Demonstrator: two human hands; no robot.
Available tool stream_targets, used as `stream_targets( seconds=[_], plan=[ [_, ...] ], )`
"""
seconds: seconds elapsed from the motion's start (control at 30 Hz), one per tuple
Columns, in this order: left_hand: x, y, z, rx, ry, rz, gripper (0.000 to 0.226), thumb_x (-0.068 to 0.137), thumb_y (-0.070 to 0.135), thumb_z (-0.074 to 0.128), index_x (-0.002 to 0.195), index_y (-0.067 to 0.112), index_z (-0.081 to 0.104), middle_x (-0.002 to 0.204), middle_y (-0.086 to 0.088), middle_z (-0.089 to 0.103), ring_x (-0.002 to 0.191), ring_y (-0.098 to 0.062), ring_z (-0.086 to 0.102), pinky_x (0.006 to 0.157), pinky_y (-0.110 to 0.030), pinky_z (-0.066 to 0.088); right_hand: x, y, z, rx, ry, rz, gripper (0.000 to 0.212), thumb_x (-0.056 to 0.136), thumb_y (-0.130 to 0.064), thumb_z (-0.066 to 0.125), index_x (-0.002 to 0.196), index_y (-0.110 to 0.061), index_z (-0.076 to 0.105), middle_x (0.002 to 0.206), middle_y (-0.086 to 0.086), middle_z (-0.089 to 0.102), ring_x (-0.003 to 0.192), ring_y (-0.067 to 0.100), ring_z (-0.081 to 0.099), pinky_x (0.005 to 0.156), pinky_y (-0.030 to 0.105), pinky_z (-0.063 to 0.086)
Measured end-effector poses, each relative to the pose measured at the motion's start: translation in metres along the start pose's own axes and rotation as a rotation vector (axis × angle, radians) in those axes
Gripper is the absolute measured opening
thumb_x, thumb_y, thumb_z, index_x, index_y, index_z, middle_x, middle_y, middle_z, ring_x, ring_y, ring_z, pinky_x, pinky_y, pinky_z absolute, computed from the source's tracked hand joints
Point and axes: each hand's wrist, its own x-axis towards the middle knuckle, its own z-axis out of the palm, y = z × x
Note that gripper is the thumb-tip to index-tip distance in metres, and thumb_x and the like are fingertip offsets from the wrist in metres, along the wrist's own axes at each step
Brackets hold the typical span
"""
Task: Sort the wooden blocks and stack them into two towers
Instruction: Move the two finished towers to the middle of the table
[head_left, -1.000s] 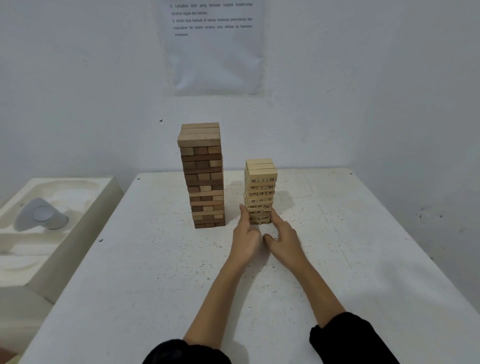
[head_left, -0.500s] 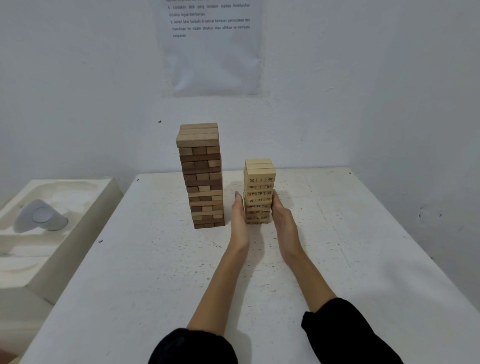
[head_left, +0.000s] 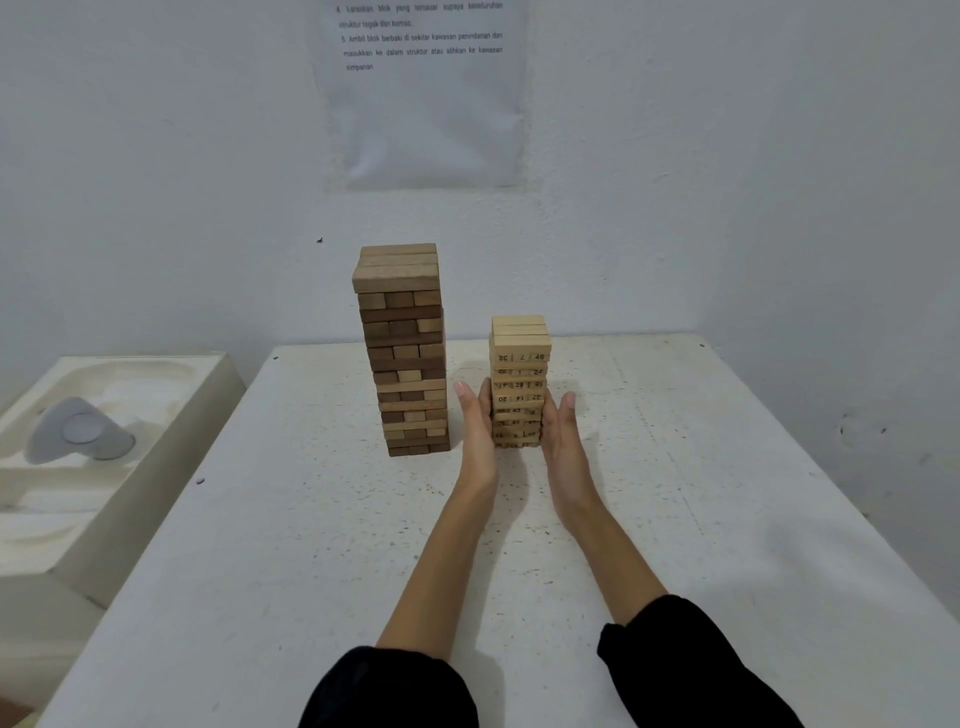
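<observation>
On a white table (head_left: 260, 519), the taller tower of brown blocks (head_left: 402, 353) stands at left, untouched. Just to its right, a person's left hand (head_left: 475, 431) and right hand (head_left: 563, 441) flank the shorter, pale numbered tower (head_left: 519, 384) — fingers straight and held together, palms flat against its lower courses. The upright stack rises directly between the palms, both hands equally near. Count: two towers, two hands, no loose blocks in view — squaring up looks like the last step.

pale tower (head_left: 519, 387) numbered 32, 7, wall sheet (head_left: 423, 114) "simpanan"
</observation>
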Motion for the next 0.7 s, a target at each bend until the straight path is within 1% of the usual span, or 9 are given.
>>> stream_targets(
  seconds=[0.07, 0.13, 0.3, 0.37, 0.47, 0.53, 0.6, 0.67, 0.7],
  plan=[
    [0.000, 0.001, 0.002, 0.004, 0.010, 0.001, 0.071, 0.094, 0.057, -0.004, 0.150, 0.020, 0.022, 0.152, 0.000, 0.033, 0.140, -0.013, 0.027, 0.118, -0.034, 0.016, 0.000, 0.002, 0.000, 0.015, -0.007, 0.011, 0.057, 0.092, -0.054, 0.006, 0.140, -0.037, 0.030, 0.138, -0.020, 0.042, 0.127, -0.006, 0.036, 0.110, 0.021, 0.023],
    [0.000, 0.002, 0.005, 0.012, 0.017, 0.006, 0.070, 0.095, 0.055, -0.003, 0.150, 0.019, 0.020, 0.153, 0.000, 0.030, 0.141, -0.013, 0.026, 0.116, -0.032, 0.017, 0.001, 0.004, 0.000, 0.024, -0.019, 0.031, 0.072, 0.085, -0.061, 0.009, 0.149, -0.029, 0.021, 0.150, -0.011, 0.032, 0.137, 0.003, 0.026, 0.116, 0.030, 0.014],
    [-0.008, 0.009, 0.010, 0.047, 0.024, 0.008, 0.064, 0.097, 0.048, -0.004, 0.151, 0.019, 0.014, 0.153, 0.005, 0.024, 0.141, -0.009, 0.022, 0.106, -0.021, 0.018, 0.002, 0.005, 0.000, 0.041, -0.017, 0.051, 0.077, 0.082, -0.063, 0.009, 0.150, -0.027, 0.017, 0.154, -0.008, 0.025, 0.141, 0.006, 0.020, 0.118, 0.033, 0.011],
    [-0.015, 0.014, 0.014, 0.073, 0.012, 0.015, 0.061, 0.098, 0.044, -0.005, 0.150, 0.019, 0.015, 0.141, 0.014, 0.026, 0.132, -0.001, 0.023, 0.106, -0.020, 0.018, 0.001, 0.002, -0.002, 0.055, 0.020, 0.060, 0.072, 0.087, -0.061, 0.007, 0.150, -0.028, 0.017, 0.155, -0.008, 0.022, 0.142, 0.006, 0.017, 0.118, 0.034, 0.009],
    [-0.023, 0.018, 0.019, 0.091, 0.011, 0.053, 0.056, 0.099, 0.042, -0.005, 0.149, 0.023, 0.014, 0.131, 0.016, 0.028, 0.118, 0.005, 0.022, 0.098, -0.014, 0.016, 0.001, -0.009, -0.006, 0.086, 0.115, 0.046, 0.063, 0.093, -0.056, 0.005, 0.149, -0.030, 0.016, 0.157, -0.010, 0.015, 0.143, 0.006, 0.011, 0.117, 0.037, 0.004],
    [-0.023, 0.021, 0.020, 0.092, 0.038, 0.089, 0.054, 0.099, 0.042, -0.005, 0.149, 0.029, 0.009, 0.141, 0.018, 0.024, 0.126, 0.006, 0.019, 0.096, -0.015, 0.014, 0.001, -0.022, -0.007, 0.087, 0.129, 0.014, 0.073, 0.085, -0.065, 0.007, 0.149, -0.032, 0.019, 0.157, -0.011, 0.015, 0.144, 0.006, 0.010, 0.119, 0.040, 0.001],
    [-0.022, 0.029, 0.021, 0.079, 0.040, 0.105, 0.054, 0.098, 0.044, -0.005, 0.150, 0.031, 0.006, 0.153, 0.013, 0.017, 0.130, 0.005, 0.017, 0.097, -0.017, 0.012, 0.001, -0.038, -0.006, 0.100, 0.118, -0.017, 0.083, 0.075, -0.071, 0.009, 0.148, -0.033, 0.022, 0.156, -0.012, 0.017, 0.144, 0.005, 0.011, 0.119, 0.040, 0.002],
    [-0.022, 0.037, 0.023, 0.054, 0.033, 0.132, 0.055, 0.098, 0.044, -0.005, 0.150, 0.033, 0.007, 0.153, 0.011, 0.019, 0.124, 0.006, 0.018, 0.102, -0.019, 0.013, 0.002, -0.052, -0.004, 0.122, 0.089, -0.060, 0.083, 0.076, -0.071, 0.007, 0.147, -0.032, 0.023, 0.155, -0.012, 0.020, 0.143, 0.004, 0.014, 0.119, 0.037, 0.004],
    [-0.021, 0.040, 0.024, 0.025, 0.021, 0.137, 0.056, 0.098, 0.045, -0.006, 0.150, 0.033, 0.008, 0.154, 0.009, 0.019, 0.127, 0.004, 0.019, 0.108, -0.024, 0.012, 0.002, -0.057, -0.003, 0.137, 0.075, -0.072, 0.079, 0.081, -0.069, 0.005, 0.148, -0.030, 0.023, 0.155, -0.012, 0.022, 0.143, 0.004, 0.016, 0.119, 0.035, 0.006]
  ],
)
